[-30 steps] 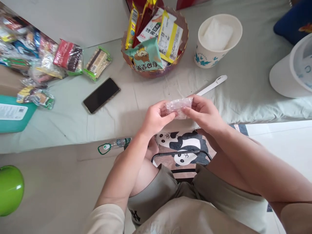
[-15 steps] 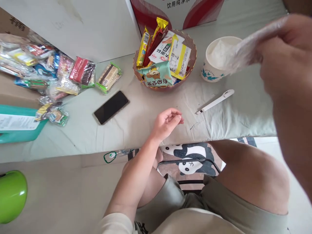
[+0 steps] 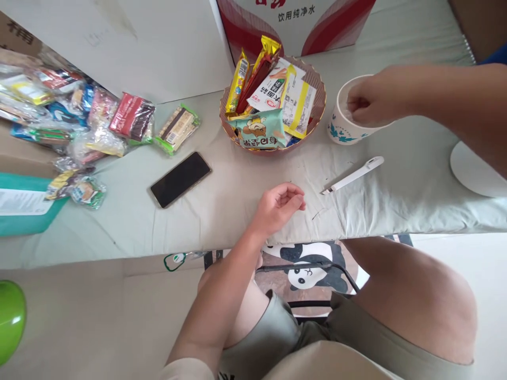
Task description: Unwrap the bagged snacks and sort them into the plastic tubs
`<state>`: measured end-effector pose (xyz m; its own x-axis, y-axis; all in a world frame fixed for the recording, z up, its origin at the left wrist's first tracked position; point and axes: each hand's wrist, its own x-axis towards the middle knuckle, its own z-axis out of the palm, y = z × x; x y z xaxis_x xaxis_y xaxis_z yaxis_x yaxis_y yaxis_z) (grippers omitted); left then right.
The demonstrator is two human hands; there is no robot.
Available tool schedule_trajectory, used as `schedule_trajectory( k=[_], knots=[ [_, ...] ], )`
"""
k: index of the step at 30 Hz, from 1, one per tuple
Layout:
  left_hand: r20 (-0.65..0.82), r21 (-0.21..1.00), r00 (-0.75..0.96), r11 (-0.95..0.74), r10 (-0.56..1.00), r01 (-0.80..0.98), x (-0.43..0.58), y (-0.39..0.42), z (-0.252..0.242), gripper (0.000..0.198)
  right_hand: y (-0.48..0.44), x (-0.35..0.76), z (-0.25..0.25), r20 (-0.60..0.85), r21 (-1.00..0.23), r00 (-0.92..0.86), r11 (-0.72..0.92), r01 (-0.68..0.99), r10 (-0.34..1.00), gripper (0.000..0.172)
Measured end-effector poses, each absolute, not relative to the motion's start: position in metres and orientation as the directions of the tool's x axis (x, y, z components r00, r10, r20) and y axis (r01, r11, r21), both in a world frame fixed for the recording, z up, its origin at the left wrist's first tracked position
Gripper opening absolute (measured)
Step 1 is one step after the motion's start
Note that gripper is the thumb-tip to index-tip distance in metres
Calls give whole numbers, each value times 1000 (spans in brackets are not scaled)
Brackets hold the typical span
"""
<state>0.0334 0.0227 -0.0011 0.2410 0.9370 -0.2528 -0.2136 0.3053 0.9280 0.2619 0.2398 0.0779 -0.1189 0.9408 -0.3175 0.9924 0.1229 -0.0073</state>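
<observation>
My right hand (image 3: 370,100) reaches from the right into the mouth of a paper cup (image 3: 344,132) with blue-green leaf prints. Its fingers are curled down inside the rim, and what they hold there is hidden. On the cloth, my left hand (image 3: 283,206) rests with its fingers loosely curled in and nothing visible in them. A white utility knife (image 3: 356,173) lies between that hand and the cup, touched by neither. Behind my left hand stands a pinkish clear bowl (image 3: 317,113) of packaged snacks, among them a mint-green packet (image 3: 257,129).
A black phone (image 3: 181,179) lies left of my left hand. Further left are a flat snack pack (image 3: 178,129) and a heap of wrapped snacks (image 3: 75,113). Large white boxes (image 3: 158,47) stand behind. A round white object (image 3: 477,169) sits at the right edge.
My right hand has come down and left into the cup, carrying a whitish, crumpled film that is now out of sight. My left hand stays on the cloth. The view has shifted slightly.
</observation>
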Motion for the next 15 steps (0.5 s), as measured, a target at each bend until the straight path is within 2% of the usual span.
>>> schedule_trajectory(
  k=[3,6,8,11,15],
  knots=[
    [-238,922,249,299,939,-245,32,21,-2,32,261,266,60,-452,-59,-177,168,984,874,14],
    [-241,914,248,305,938,-267,32,20,-1,35,283,274,38,-507,-152,-171,108,982,845,13],
    [-238,913,249,304,939,-273,32,21,3,36,294,277,25,-472,-187,-142,59,981,870,16],
    [-198,919,258,271,946,-287,30,21,8,29,300,279,12,-369,-228,-118,33,973,922,31],
    [-167,917,215,232,962,-325,18,18,10,20,287,277,6,-162,-415,-152,72,907,975,43]
  ],
)
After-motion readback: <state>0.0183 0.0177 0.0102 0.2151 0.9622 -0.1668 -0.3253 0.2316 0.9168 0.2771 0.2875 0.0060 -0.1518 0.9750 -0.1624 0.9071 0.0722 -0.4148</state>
